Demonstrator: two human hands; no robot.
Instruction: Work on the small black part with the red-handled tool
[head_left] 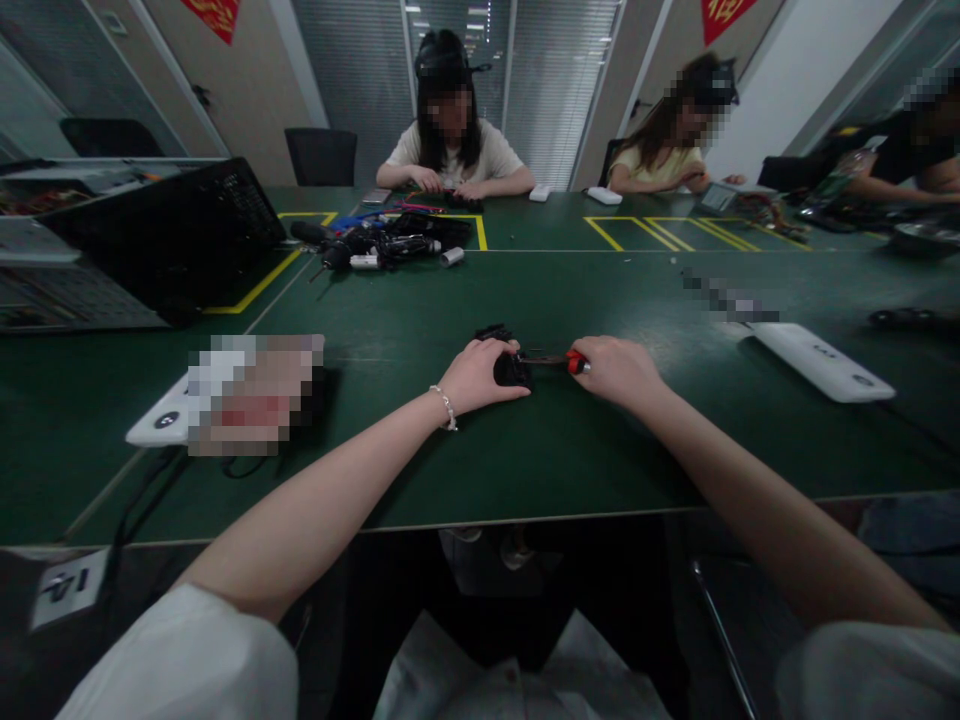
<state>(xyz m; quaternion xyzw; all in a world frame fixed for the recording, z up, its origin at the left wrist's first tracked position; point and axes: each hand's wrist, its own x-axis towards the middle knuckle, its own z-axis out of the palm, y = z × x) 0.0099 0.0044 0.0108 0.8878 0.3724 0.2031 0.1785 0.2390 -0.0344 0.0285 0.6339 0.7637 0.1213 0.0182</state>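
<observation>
In the middle of the green table, a small black device (pixel 514 368) sits in the curve of my left hand (pixel 480 375). The fingers reach over its far side and the thumb lies along its near side; its exact kind is not clear. From the right, my right hand (pixel 619 368) is closed around a red-handled tool (pixel 576 362). A thin dark shaft runs leftward from its red part to the black device, and its tip appears to touch it. Most of the handle is hidden in my fist.
On the left stand an opened computer case (pixel 82 285) and a white power bank (pixel 161 415) beside a blurred-out item. Another white power bank (pixel 821 360) lies right. Farther back are a black power drill (pixel 341 250) and tangled cables. Several people (pixel 454 150) sit across the table (pixel 420 480).
</observation>
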